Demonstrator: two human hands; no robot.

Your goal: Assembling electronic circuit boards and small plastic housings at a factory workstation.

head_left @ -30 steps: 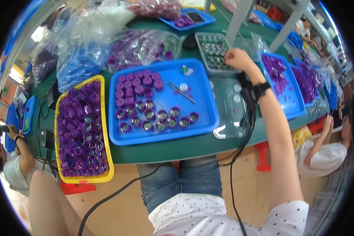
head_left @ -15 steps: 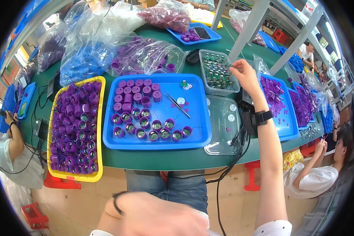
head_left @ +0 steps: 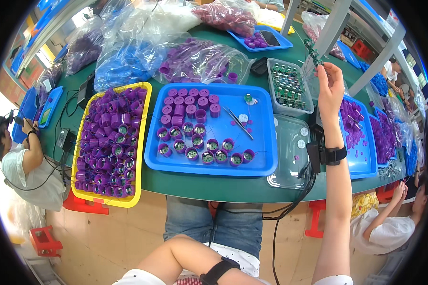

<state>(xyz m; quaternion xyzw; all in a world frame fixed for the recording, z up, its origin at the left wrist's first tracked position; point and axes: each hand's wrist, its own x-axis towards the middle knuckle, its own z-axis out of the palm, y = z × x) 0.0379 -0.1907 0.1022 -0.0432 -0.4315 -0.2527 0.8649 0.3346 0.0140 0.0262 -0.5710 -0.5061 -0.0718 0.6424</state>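
My right hand (head_left: 330, 88) is raised at the right, above the clear plastic tub (head_left: 311, 105). Its fingers pinch a short strip of small green circuit boards (head_left: 312, 52), which stands up from the fingertips. More green boards (head_left: 288, 85) lie in rows inside the tub. My left forearm (head_left: 195, 256) bends across my lap at the lower edge, with a black strap round it; its hand is out of the picture. Before me is a blue tray (head_left: 209, 172) with purple cups (head_left: 197, 140), several holding round green boards. Tweezers (head_left: 238, 123) lie at the tray's right.
At the left, a yellow tray (head_left: 141, 156) is heaped with purple cups and thin wires. A clear lid (head_left: 285, 164) lies right of the blue tray. Dark cables (head_left: 290, 209) hang over the table's front edge. Metal posts (head_left: 330, 28) rise behind my right hand. Co-workers sit at both sides.
My right hand has risen and now holds a strip of green boards above the tub. My left hand has dropped out of view. The whole view has shifted, with things further right.
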